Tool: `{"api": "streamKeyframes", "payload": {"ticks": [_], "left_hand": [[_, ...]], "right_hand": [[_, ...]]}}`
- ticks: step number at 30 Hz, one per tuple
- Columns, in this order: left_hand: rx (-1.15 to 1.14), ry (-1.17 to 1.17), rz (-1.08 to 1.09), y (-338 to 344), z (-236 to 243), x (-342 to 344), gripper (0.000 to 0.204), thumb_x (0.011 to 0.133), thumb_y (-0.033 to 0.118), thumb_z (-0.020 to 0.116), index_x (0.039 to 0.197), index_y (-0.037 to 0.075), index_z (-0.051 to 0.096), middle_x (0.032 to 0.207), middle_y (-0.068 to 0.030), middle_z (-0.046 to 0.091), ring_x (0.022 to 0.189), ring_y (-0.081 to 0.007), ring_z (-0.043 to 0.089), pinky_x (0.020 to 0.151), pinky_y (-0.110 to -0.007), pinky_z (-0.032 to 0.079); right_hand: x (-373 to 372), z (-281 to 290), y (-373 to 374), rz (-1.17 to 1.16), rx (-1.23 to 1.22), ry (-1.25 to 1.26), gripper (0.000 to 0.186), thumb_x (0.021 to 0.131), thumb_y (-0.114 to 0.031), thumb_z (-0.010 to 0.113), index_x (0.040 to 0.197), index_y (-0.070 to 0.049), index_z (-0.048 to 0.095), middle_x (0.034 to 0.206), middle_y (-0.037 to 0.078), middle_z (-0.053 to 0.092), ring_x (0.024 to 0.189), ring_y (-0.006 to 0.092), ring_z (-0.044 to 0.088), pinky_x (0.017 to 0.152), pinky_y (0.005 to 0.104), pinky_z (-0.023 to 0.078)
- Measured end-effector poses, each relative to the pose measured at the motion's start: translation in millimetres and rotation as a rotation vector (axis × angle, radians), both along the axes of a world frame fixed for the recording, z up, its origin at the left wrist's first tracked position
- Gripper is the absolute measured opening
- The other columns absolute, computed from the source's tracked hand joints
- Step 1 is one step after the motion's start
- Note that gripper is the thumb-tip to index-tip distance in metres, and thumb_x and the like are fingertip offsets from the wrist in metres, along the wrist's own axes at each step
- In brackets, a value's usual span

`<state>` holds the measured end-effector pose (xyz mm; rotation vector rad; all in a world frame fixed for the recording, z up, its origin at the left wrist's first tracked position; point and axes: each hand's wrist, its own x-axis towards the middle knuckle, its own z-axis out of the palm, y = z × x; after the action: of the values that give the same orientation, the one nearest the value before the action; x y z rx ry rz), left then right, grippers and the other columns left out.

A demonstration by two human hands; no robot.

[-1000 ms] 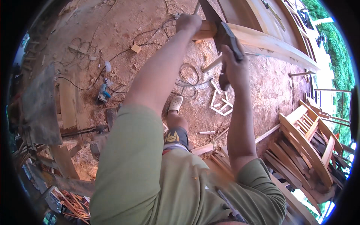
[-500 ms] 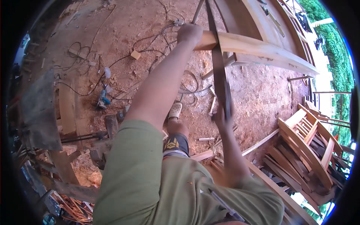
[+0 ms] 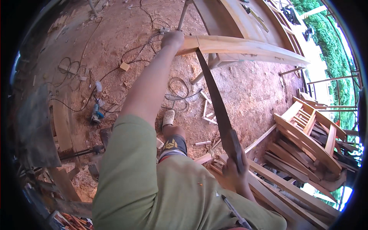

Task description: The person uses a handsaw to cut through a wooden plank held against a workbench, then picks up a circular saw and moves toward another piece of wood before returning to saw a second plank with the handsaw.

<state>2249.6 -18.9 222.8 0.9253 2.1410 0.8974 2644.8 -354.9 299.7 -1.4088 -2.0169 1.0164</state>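
My right hand (image 3: 235,170) is wrapped around the dark handle of a handsaw (image 3: 215,97), low and to the right of my body. The long blade slants away to the upper left, and its tip meets the near edge of a curved wooden board (image 3: 245,46). A thin dark line crosses the board at that spot. My left hand (image 3: 172,39) is closed around the board's left end, a little to the left of the saw tip. The fingers' undersides are hidden. The board lies across a larger wooden frame (image 3: 230,19) standing on legs.
Wood shavings cover the floor. Cables (image 3: 178,92) lie coiled there, with a blue power tool (image 3: 97,114) at left. A slatted wooden piece (image 3: 306,130) rests on stacked planks at right. A wooden offcut (image 3: 124,66) and a pale clog on a foot (image 3: 168,117) are nearby.
My right hand has drawn the saw back toward my body, so the blade that crossed the board now touches it only near the tip. My left hand keeps its hold; the view has shifted slightly.
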Motion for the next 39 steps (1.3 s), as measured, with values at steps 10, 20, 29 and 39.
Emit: {"api": "streamKeyframes", "payload": {"ticks": [10,20,29,39], "left_hand": [[0.181,0.116,0.005,42,-54,-11,0.058,0.088,0.040,0.056,0.111,-0.012,0.068,0.122,-0.0350,0.063,0.121,-0.0429,0.062,0.104,-0.045,0.048],[0.161,-0.107,0.083,22,-34,0,0.047,0.086,0.030,0.053,0.106,-0.009,0.071,0.115,-0.0334,0.067,0.113,-0.0418,0.066,0.099,-0.045,0.050],[0.107,-0.141,0.108,10,3,12,0.048,0.086,0.027,0.054,0.116,-0.007,0.070,0.124,-0.0313,0.065,0.121,-0.0373,0.064,0.105,-0.041,0.050],[0.127,-0.138,0.066,7,-10,11,0.051,0.088,0.028,0.052,0.121,-0.008,0.067,0.126,-0.0299,0.064,0.121,-0.0371,0.063,0.105,-0.041,0.049]], "right_hand": [[-182,-28,262,-0.042,-0.045,0.408,0.042,0.095,-0.013,0.064,0.134,0.001,0.056,0.085,0.007,0.064,0.076,0.0134,0.057,0.069,0.0318,0.050],[-15,7,5,-0.161,-0.225,0.069,0.057,0.093,-0.002,0.055,0.148,0.000,0.043,0.106,0.003,0.061,0.083,0.0067,0.056,0.070,0.0236,0.047],[-174,-40,252,-0.069,0.130,0.207,0.040,0.096,-0.015,0.058,0.133,0.001,0.057,0.094,0.010,0.066,0.083,0.0178,0.060,0.076,0.0333,0.051],[-20,-17,11,-0.294,-0.351,0.336,0.057,0.091,0.002,0.050,0.147,-0.001,0.044,0.094,0.003,0.061,0.063,0.0045,0.053,0.052,0.0238,0.042]]}}
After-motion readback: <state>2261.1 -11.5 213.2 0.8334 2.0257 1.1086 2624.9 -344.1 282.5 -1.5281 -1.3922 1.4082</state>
